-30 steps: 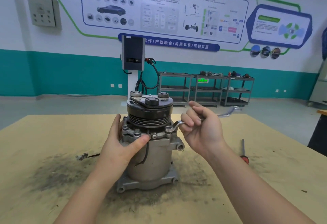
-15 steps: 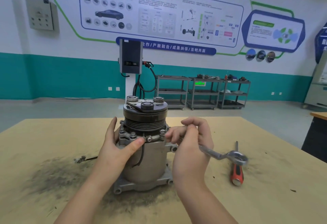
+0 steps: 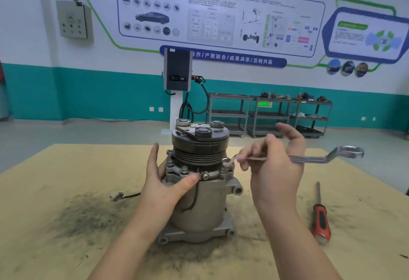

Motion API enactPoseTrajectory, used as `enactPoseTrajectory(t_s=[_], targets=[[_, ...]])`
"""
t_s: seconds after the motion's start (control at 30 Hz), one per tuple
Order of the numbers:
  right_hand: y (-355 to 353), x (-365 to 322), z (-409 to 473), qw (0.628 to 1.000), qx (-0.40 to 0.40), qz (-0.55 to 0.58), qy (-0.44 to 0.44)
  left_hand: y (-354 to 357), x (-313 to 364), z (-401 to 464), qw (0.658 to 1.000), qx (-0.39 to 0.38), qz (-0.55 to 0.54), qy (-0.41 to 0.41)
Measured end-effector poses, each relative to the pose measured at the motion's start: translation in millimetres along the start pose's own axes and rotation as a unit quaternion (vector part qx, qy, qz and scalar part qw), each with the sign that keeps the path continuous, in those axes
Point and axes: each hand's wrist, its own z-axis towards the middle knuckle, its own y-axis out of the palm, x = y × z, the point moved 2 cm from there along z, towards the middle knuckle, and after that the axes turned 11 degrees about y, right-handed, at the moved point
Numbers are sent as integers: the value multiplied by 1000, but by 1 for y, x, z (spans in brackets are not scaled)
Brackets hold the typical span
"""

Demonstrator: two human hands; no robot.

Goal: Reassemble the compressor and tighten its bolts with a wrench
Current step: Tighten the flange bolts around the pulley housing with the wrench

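The grey metal compressor (image 3: 199, 209) stands upright on the wooden table (image 3: 66, 180), its black pulley on top. My left hand (image 3: 164, 182) grips the housing's left side, thumb pressed across the front flange below the bolts. My right hand (image 3: 276, 162) holds a silver ring wrench (image 3: 309, 158) by its shank, index finger raised. The wrench lies level, its near ring on a bolt (image 3: 226, 162) at the flange's right side, its far ring pointing right.
A red-handled screwdriver (image 3: 319, 215) lies on the table to the right. A small connector with a black wire (image 3: 120, 196) lies left of the compressor. Dark grime stains the tabletop around the base. Metal shelf carts (image 3: 270, 114) and a charging post (image 3: 178, 74) stand behind.
My right hand has swung the wrench handle from down toward me back up to the right, level again. My left hand stays on the housing.
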Motion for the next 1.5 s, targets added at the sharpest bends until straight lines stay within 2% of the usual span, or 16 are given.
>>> enactPoseTrajectory(t_s=[0.1,0.3,0.5,0.6,0.7,0.8,0.87,0.97,1.07,1.17,1.27,1.37,1.5], targets=[[-7,8,16,994,-6,79,80,0,2,0,1000,2,8,6],[-18,23,22,973,-32,160,164,0,0,0,1000,5,22,13],[-22,34,29,915,-57,262,301,-1,0,-1,999,4,34,10],[-21,37,29,898,-67,284,330,-1,2,-1,999,2,43,8],[-21,30,29,934,-58,225,271,1,3,-2,999,6,38,0],[-18,21,18,984,-44,122,119,1,3,-2,999,14,38,3],[-14,19,2,997,-13,69,34,1,2,-2,999,18,34,7],[-8,21,-18,998,39,37,-21,0,0,-1,999,24,36,14],[2,27,-33,996,58,18,-72,0,-1,-1,999,23,33,18],[16,36,-49,983,53,-109,-134,1,-1,0,999,21,18,26],[29,38,-52,958,-12,-246,-148,2,1,1,999,16,8,27],[30,17,-38,976,-66,-181,-101,2,3,-1,999,19,12,27],[9,-12,-10,994,-24,-54,-88,1,5,-2,999,22,34,17]])
